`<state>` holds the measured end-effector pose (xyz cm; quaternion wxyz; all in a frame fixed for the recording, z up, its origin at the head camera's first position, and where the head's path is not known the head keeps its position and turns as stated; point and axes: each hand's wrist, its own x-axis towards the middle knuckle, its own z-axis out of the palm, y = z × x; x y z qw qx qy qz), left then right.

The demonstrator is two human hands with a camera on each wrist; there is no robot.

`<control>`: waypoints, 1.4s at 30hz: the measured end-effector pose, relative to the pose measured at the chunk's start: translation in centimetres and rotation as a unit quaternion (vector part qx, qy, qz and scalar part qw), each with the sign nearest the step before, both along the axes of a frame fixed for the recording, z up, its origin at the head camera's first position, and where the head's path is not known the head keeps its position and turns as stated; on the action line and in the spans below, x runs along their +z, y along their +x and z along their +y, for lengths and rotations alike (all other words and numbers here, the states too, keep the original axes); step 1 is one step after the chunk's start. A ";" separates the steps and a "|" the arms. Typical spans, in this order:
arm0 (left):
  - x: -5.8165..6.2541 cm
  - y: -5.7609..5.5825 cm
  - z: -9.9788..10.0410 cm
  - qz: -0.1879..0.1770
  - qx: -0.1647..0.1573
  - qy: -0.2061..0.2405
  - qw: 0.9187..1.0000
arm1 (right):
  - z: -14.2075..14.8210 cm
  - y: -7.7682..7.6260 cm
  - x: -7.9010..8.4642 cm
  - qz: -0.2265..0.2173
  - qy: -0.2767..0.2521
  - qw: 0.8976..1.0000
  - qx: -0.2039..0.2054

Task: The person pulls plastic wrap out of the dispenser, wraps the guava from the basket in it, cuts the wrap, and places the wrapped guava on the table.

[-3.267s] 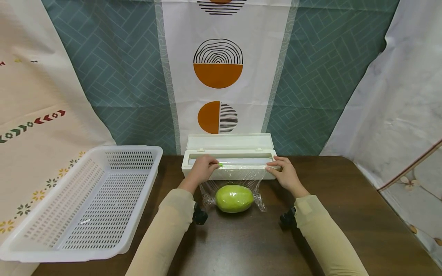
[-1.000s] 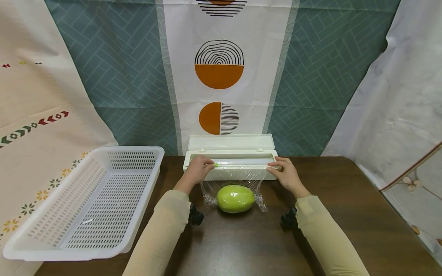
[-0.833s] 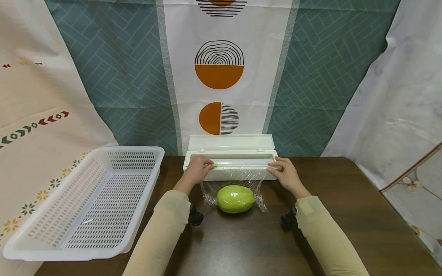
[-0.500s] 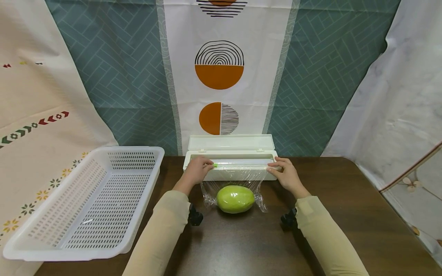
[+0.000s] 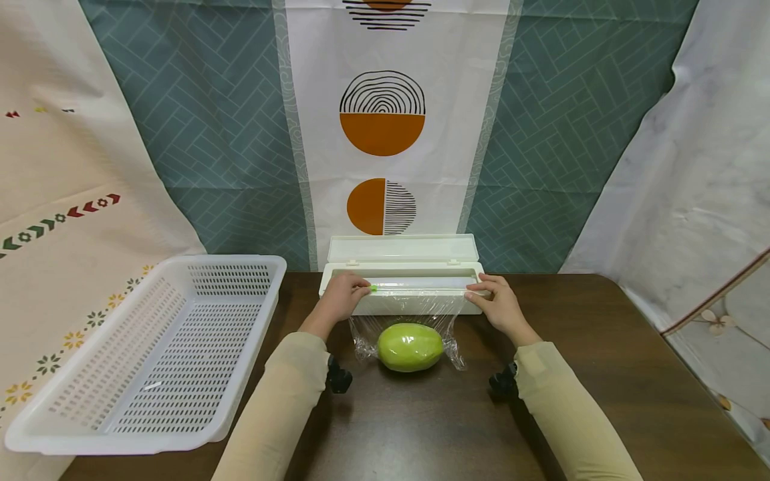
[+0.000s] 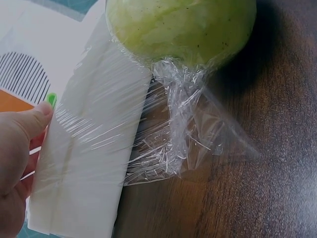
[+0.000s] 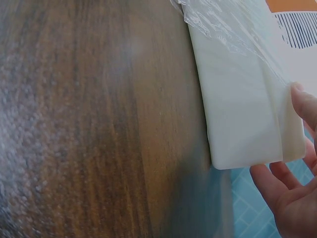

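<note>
A white cling film dispenser box [image 5: 391,306] lies at the table's back, its lid [image 5: 402,248] raised and a film roll [image 5: 415,282] inside. My left hand [image 5: 341,295] pinches a small green slide cutter [image 6: 51,98] on the box's front edge. At the box's right end, my right hand [image 5: 498,304] holds the corner, thumb on the front edge and fingers against the end in the right wrist view. Clear cling film [image 6: 173,119] stretches from the box to a green oval fruit [image 5: 410,347] wrapped in it, film ends bunched at both sides.
A large white plastic basket [image 5: 265,327] with slotted walls stands on the left of the brown wooden table [image 5: 415,427]. Patterned cloths [image 5: 240,133] hang right behind the box. A pale floral cloth [image 5: 722,321] hangs along the table's right side.
My left hand has slid slightly left along the box's front edge with the green slide cutter. The right hand, box and fruit have stayed in place.
</note>
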<state>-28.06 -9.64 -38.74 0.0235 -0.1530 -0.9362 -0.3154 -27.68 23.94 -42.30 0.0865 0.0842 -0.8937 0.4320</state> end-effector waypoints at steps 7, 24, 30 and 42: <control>-0.1 -0.1 -0.2 0.007 -0.001 -0.005 1.000 | 0.1 0.0 -0.1 0.001 0.000 1.000 -0.003; -0.1 -0.3 -0.5 0.022 -0.002 -0.011 1.000 | 0.1 -0.2 0.2 0.003 -0.008 1.000 0.006; -0.4 -0.4 -0.7 0.035 -0.004 -0.013 0.999 | 0.0 -0.2 0.2 -0.001 -0.008 1.000 0.005; -0.3 -0.3 -0.9 0.033 -0.005 -0.017 0.999 | 0.0 -0.1 -0.1 0.001 -0.004 1.000 0.001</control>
